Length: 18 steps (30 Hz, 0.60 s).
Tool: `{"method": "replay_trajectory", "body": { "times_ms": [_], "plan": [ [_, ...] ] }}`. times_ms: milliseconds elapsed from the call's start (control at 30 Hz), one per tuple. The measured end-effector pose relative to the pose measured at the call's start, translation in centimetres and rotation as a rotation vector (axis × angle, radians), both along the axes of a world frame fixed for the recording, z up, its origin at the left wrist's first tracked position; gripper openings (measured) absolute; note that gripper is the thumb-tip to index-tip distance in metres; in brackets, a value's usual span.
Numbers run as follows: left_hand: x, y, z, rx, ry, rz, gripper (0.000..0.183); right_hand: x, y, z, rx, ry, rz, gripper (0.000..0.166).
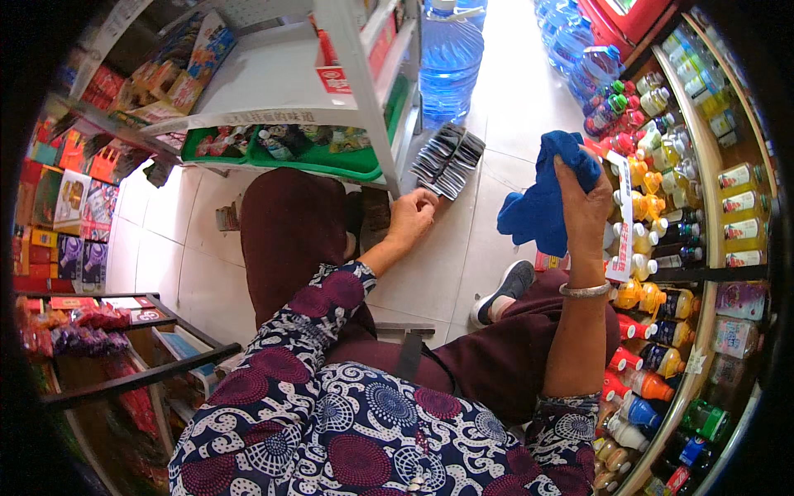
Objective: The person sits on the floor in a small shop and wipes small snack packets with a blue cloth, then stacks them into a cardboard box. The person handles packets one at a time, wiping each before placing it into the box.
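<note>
My right hand [586, 198], raised at the right, grips a bunched dark blue cloth [536, 204] that hangs down to the left of the fingers. My left hand [412, 217] reaches forward near the foot of the white metal shelf, its fingers curled at the lower end of a bundle of dark, shiny packets [448, 161]. Whether the fingers pinch the bundle or only touch it cannot be told. A strap or band seems to run along the packets. Large blue water bottles [451, 68] stand just beyond the bundle.
The white shelf [273, 68] with green trays [316, 166] of small packets stands ahead on the left. Rows of drink bottles [645, 204] and a drinks cabinet line the right. A black-framed rack [142, 372] is at the lower left.
</note>
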<state>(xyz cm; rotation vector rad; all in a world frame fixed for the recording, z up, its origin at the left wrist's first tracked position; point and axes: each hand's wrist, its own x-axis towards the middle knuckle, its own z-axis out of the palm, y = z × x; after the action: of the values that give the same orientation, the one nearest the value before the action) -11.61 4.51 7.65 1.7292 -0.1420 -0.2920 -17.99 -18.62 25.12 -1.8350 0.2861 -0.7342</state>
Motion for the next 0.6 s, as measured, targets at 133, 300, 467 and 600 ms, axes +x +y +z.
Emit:
{"method": "replay_trajectory", "body": {
  "times_ms": [133, 300, 467, 600],
  "plan": [
    [2.9, -0.7, -8.2, 0.312, -0.043, -0.032, 0.015, -0.1, 0.8, 1.3, -0.094, 0.091, -0.090, 0.027],
    [6.8, -3.5, -10.2, 0.514, -0.191, -0.047, 0.018, -0.7, 0.5, 1.2, -0.120, 0.097, -0.093, 0.028],
    [10.7, -4.1, -12.7, 0.666, -0.234, 0.007, 0.016, -0.8, 0.5, 2.0, -0.087, 0.116, -0.062, 0.028],
    [12.6, -5.8, -13.1, 0.788, -0.237, -0.069, 0.013, -1.1, 0.5, 2.0, -0.159, 0.140, -0.121, 0.030]
  ]
}}
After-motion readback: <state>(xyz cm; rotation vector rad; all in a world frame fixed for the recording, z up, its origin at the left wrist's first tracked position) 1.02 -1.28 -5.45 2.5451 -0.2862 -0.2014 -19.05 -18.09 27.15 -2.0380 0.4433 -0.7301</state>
